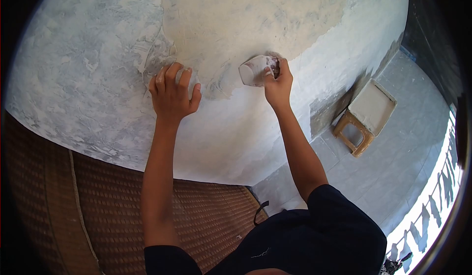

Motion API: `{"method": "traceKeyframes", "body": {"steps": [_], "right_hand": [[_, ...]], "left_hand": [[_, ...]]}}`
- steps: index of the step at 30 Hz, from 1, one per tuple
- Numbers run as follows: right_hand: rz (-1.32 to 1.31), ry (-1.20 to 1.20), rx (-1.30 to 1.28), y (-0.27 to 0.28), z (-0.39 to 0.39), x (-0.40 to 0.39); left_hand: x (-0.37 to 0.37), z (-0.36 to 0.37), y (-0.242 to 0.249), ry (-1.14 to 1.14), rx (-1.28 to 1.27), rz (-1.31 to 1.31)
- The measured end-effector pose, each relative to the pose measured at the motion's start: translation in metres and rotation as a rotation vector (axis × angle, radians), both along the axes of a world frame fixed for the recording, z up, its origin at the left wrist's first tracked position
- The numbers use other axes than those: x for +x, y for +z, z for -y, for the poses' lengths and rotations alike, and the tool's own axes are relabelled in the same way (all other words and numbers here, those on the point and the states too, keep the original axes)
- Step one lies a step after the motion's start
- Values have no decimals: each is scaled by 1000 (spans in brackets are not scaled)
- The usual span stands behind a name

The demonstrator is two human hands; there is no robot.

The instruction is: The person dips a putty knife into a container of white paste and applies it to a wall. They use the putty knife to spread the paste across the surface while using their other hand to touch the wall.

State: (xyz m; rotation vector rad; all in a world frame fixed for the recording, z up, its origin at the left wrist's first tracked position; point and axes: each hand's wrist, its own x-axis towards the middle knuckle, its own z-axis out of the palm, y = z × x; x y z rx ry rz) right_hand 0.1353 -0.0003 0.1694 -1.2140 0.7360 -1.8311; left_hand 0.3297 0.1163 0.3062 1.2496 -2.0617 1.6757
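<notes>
My right hand (pixel 279 85) grips a whitish, angular piece smeared with plaster (pixel 254 71), held at the wall; its exact kind cannot be made out. To the left, my left hand (pixel 172 95) rests against the wall (pixel 236 24), fingers bent and spread apart. Thick, rough grey-white plaster lies around and left of that hand. A smoother cream-coloured patch spreads above and between both hands, and paler, whiter wall shows below them. White smears mark the fingers of both hands.
A shallow tray of pale paste (pixel 372 106) sits on a tan plastic stool (pixel 355 133) to the right, beside the wall on the grey tiled floor (pixel 383 171). A brown woven panel (pixel 128 211) borders the wall at lower left. Slatted light falls at far right.
</notes>
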Motion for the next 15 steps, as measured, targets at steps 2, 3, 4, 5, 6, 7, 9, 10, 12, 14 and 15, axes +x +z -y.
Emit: {"method": "traceKeyframes", "body": {"steps": [2,3,4,5,6,7,9,10,12,14,15], "right_hand": [[209,-155,120,-2,12,-15],[405,-37,186,-5,8,-19],[333,2,124,-6,2,-17],[262,38,65,-6,-4,-13],[87,72,-17,-4,-11,-7],[-63,125,-61,-3,-20,-2],[-172,113,-158,-6,-15,7],[-64,69,-61,-8,-7,5],[234,-47,88,-5,4,-10],[296,-16,145,-10,-2,-14],[197,-13,104,-12,-5,-14]], "left_hand": [[0,-1,0,5,-5,-1],[0,-1,0,10,-11,-2],[-1,-1,0,15,-14,-2],[-1,0,0,12,-13,-3],[-1,0,1,9,-15,-4],[-2,-1,0,8,-14,-4],[-4,-1,0,3,-29,-10],[-4,0,1,-1,-55,-14],[-2,0,1,6,-39,-10],[0,-1,0,13,-18,-8],[-1,-1,0,14,-21,-4]]}}
